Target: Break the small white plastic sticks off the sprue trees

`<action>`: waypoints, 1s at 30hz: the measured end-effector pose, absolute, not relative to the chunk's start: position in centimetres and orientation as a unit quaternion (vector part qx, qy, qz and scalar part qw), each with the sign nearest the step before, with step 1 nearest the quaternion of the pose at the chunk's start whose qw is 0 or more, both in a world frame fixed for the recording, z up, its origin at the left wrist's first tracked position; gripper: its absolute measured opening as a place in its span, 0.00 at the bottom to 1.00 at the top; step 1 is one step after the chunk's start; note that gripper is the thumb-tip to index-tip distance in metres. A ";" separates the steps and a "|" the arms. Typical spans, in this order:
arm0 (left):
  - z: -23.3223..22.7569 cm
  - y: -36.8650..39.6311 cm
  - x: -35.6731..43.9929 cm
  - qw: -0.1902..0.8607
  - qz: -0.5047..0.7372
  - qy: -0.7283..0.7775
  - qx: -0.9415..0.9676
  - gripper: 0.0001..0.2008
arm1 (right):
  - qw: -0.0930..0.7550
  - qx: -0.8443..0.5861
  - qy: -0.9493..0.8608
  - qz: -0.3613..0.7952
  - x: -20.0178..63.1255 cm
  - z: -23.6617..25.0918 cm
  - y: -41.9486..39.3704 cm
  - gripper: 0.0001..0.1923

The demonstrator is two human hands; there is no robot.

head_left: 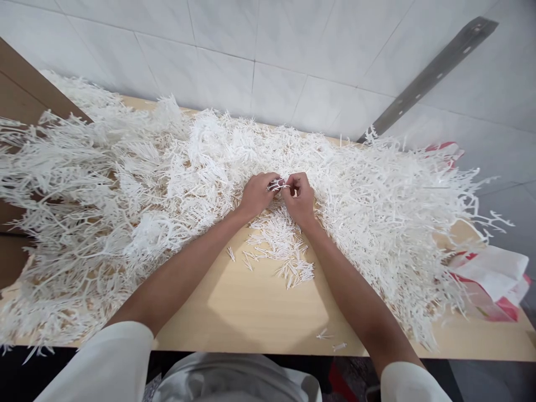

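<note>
No text, label, brand, number or sign can be read anywhere in the scene. The red-and-white plastic bag [489, 282] at the right edge of the desk [259, 312] carries red print, but it is crumpled and too blurred to make out any letters. The white plastic pieces [125, 184] and the tiled wall [268, 50] bear no markings.

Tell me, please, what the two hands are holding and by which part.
Left hand and right hand together pinch a small white plastic piece between their fingertips, one at each end, above the heap of white plastic sprues.
</note>
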State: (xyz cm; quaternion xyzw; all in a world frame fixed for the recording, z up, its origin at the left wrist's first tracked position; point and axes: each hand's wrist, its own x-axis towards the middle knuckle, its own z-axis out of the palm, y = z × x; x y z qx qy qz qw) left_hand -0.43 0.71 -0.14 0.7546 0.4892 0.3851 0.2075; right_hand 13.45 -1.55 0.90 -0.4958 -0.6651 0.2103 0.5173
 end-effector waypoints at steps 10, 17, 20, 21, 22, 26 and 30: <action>0.2 1.5 -1.1 0.276 0.459 0.487 0.690 0.06 | 0.514 -0.425 -0.710 0.225 13.1 0.6 -2.2 0.09; 0.2 1.4 -0.8 0.267 0.484 0.474 0.686 0.10 | 0.570 -0.528 -0.564 0.281 13.7 0.3 -0.5 0.09; 0.2 1.5 -0.8 0.260 0.491 0.464 0.690 0.07 | 0.531 -0.521 -0.607 0.281 13.5 0.7 -0.5 0.13; 0.2 1.5 -0.8 0.256 0.489 0.464 0.693 0.07 | 0.517 -0.519 -0.622 0.276 13.4 0.8 -0.6 0.15; 0.2 1.5 -0.8 0.250 0.485 0.465 0.698 0.07 | 0.505 -0.518 -0.635 0.272 13.3 0.8 -0.6 0.16; 0.0 1.3 -0.7 0.198 0.456 0.480 0.723 0.10 | 0.484 -0.538 -0.645 0.246 13.2 0.5 -0.5 0.18; 0.0 0.9 -0.5 0.173 0.418 0.504 0.736 0.08 | 0.469 -0.556 -0.654 0.209 13.2 0.3 -0.5 0.18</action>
